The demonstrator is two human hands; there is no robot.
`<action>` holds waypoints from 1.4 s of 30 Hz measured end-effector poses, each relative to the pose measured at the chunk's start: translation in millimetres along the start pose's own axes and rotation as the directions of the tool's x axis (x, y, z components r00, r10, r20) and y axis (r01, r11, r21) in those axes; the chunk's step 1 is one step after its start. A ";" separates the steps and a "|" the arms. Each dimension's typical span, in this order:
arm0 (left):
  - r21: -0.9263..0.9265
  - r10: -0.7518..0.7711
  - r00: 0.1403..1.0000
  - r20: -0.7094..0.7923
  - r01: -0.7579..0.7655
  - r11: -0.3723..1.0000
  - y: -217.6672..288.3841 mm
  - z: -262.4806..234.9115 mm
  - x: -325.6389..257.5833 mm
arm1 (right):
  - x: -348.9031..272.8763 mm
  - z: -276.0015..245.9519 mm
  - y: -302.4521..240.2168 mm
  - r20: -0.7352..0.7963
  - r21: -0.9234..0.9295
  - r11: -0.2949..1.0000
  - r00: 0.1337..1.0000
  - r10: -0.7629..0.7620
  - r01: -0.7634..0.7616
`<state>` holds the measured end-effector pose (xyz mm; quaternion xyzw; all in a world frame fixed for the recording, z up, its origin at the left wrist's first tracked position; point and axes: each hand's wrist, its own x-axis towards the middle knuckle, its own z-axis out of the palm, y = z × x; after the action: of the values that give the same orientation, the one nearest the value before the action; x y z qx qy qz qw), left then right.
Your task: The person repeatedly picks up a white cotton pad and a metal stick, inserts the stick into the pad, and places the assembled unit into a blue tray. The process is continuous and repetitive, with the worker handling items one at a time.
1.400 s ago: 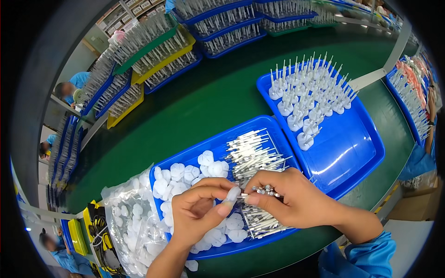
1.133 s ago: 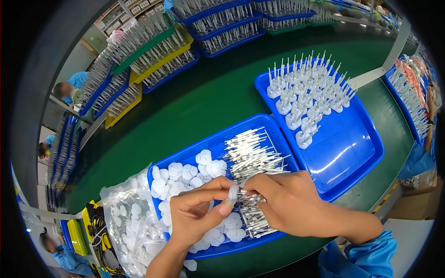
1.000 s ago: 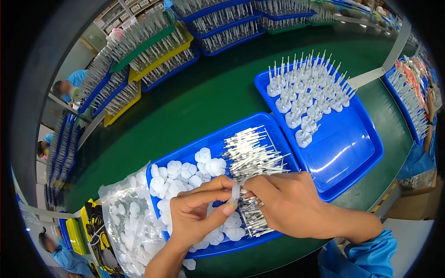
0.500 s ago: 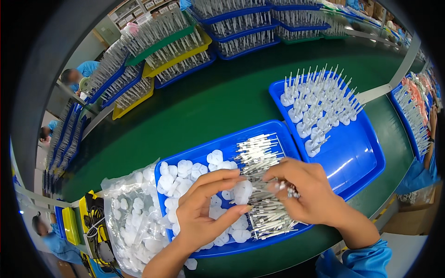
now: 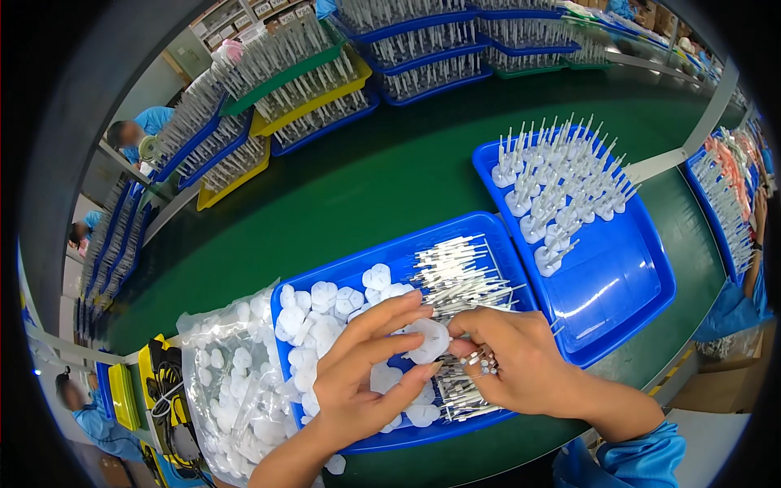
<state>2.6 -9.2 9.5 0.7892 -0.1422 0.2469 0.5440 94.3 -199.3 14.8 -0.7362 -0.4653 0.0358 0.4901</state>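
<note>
Between the thumb and fingers of my left hand (image 5: 358,370) is a white round plastic disc (image 5: 429,342), tilted with its face toward me. My right hand (image 5: 525,358) is closed around several thin rods (image 5: 482,363) with metallic ends, its thumb and forefinger pinched at the disc's right edge. Whether a rod sits in the disc is hidden by the fingertips. Both hands are above a blue tray (image 5: 511,264). Loose white discs (image 5: 324,294) fill its left part, and a pile of thin white rods (image 5: 455,260) lies in its right part, partly covered by my right hand.
At the right, a second blue tray (image 5: 606,293) holds upright rods on white disc bases (image 5: 561,183). A clear bag of discs (image 5: 236,390) lies at the left, beside black cables (image 5: 169,398). Stacked trays of rods (image 5: 431,53) line the green table's (image 5: 382,154) far side. Other people work nearby.
My right hand has moved left and slightly down, bringing its fingertips to the disc. The disc has turned to show more of its face, while my left hand stays nearly in place.
</note>
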 end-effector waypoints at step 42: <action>0.306 0.182 0.978 0.100 -0.205 0.930 2.5 -0.1 -0.3 | -0.6 6.2 -4.8 -0.046 0.047 0.999 0.999 -0.020 0.022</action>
<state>1.1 -10.1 11.3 0.8561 -0.1971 0.2909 0.3788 87.6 -195.1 15.0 -0.7201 -0.4606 0.0249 0.5183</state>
